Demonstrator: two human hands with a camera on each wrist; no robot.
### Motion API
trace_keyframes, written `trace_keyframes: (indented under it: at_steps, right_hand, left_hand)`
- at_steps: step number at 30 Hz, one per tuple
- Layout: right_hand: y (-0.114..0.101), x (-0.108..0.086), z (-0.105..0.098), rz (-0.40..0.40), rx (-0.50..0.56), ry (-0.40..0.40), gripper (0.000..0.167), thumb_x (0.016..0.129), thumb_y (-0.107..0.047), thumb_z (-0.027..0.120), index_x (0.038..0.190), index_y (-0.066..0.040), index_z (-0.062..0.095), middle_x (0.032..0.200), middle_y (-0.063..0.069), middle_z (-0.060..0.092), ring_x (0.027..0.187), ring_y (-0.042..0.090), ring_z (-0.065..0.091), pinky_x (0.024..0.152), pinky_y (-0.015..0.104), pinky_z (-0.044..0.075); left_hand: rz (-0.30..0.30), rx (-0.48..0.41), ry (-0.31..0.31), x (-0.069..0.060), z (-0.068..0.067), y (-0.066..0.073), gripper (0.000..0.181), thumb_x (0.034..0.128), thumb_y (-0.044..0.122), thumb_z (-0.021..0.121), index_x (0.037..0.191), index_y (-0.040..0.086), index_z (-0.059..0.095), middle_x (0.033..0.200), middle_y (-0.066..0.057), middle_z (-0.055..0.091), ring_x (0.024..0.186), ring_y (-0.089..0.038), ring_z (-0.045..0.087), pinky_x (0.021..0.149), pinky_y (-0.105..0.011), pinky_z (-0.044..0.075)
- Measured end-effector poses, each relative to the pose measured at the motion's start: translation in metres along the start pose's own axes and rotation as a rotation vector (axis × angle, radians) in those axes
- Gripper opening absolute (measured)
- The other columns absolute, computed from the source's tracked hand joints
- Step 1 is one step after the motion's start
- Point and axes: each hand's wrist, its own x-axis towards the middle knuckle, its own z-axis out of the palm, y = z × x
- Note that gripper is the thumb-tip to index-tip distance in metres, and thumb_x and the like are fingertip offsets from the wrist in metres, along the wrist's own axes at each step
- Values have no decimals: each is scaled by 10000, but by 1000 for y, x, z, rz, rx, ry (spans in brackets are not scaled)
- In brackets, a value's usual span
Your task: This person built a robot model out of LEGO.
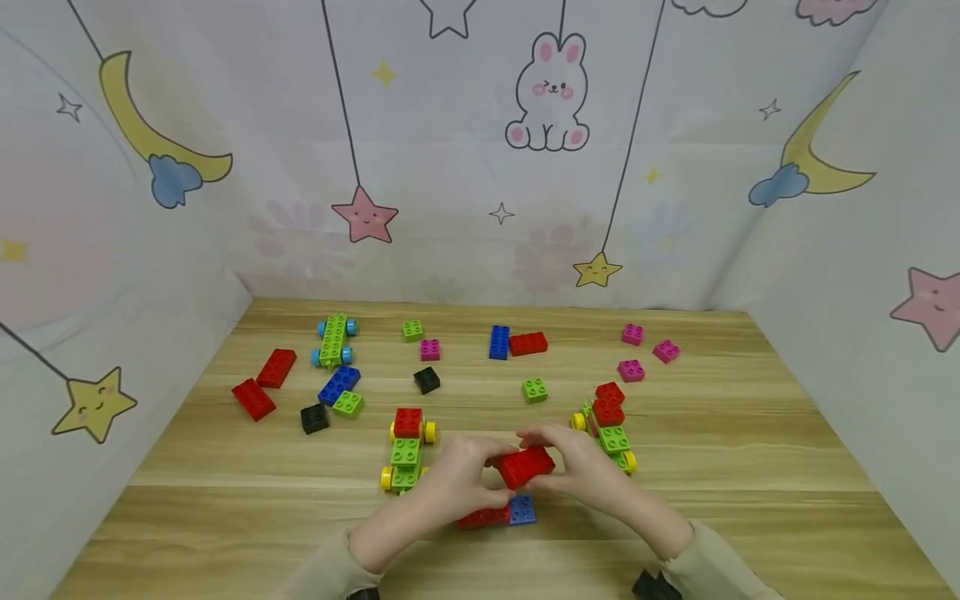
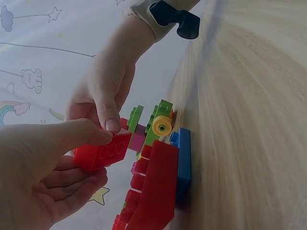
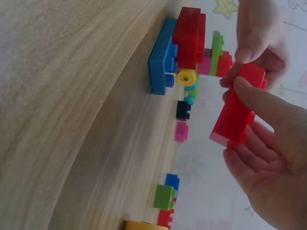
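Left hand (image 1: 463, 477) and right hand (image 1: 579, 468) both grasp one red brick (image 1: 527, 467), thumbs and fingers pinching its two ends. Held brick is up off the table (image 1: 720, 517), tilted, between the hands.

Backdrop: pale printed cloth (image 1: 465, 125), with moons, stars and a rabbit, standing behind and to both sides of the table.

Three wheeled builds on the table. Left build (image 1: 407, 452): green, yellow wheels, red block on its far end, just left of the left hand. Right build (image 1: 614, 439): also green with yellow wheels, red pieces at its far end, beside the right hand. Back-left build (image 1: 333, 340): green, blue wheels.

Below the held brick, a blue base brick (image 1: 522, 509) lies on the table, a red top brick (image 1: 486, 517) stacked over part of it, some blue studs bare.

Loose long bricks: two red ones far left, a blue one near them; a blue-and-red pair at the back centre.

Smallest: square bricks scattered. Green (image 1: 535, 390), black (image 1: 427, 381); three pink squares (image 1: 632, 371) back right.
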Motion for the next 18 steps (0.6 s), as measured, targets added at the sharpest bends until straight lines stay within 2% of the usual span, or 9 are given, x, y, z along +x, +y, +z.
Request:
trace_keyframes:
  at_steps: [5, 11, 15, 18]
  right_hand:
    - [2, -2, 0, -16, -9, -4, 488, 816, -188, 796, 1248, -60, 607, 1123, 34, 675, 1059, 206, 649, 910, 378, 555]
    - [3, -6, -1, -42, -71, 12, 427, 808, -197, 804, 1192, -97, 648, 1111, 13, 676, 1025, 156, 633, 905, 336, 550]
    - [4, -9, -2, -54, -120, -1, 344, 795, -192, 818, 1115, -144, 702, 1093, -24, 676, 1013, 141, 619, 883, 303, 550]
    - [5, -10, -2, -51, -141, -34, 306, 787, -197, 826, 1073, -161, 724, 1052, -41, 674, 985, 127, 607, 863, 292, 545]
  left_hand:
    - [-11, -5, -7, 0, 0, -2, 475, 759, 139, 831, 1195, 18, 687, 1087, -60, 738, 937, -134, 682, 806, -235, 555]
    - [-24, -6, -10, 0, -2, -7, 544, 752, 215, 848, 1225, 16, 665, 1074, -85, 733, 951, -188, 684, 802, -265, 565]
    - [-44, -26, -49, -2, -6, -8, 566, 762, 225, 845, 1247, 11, 645, 1114, -105, 722, 999, -223, 673, 838, -307, 569]
    - [-45, 5, -82, -3, -8, -9, 551, 767, 250, 844, 1231, 18, 658, 1121, -100, 723, 1006, -221, 674, 840, -305, 566]
